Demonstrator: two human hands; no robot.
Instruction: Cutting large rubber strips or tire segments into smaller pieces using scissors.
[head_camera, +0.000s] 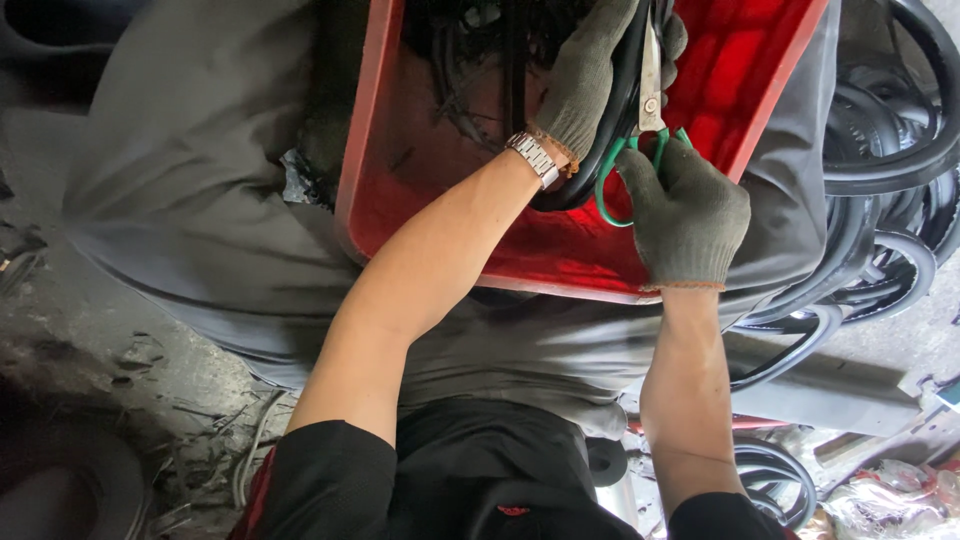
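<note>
Gloved fingers (640, 170) of right hand (688, 215) hooked through green-handled steel scissors (648, 110), blades pointing toward 12 o'clock. Left hand (588, 80), in grey knit glove, wrapped tight around thick black rubber band (612, 130) just beside the blades, at 11 o'clock. Silver metal wristwatch (533, 157) on left wrist. Beneath both, shallow red plastic tray (560, 262). At 3 o'clock, heap of black rubber rings (880, 200).

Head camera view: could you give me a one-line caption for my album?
Gloved left hand grips a black rubber strip over a red tray while the gloved right hand works green-handled scissors.
</note>
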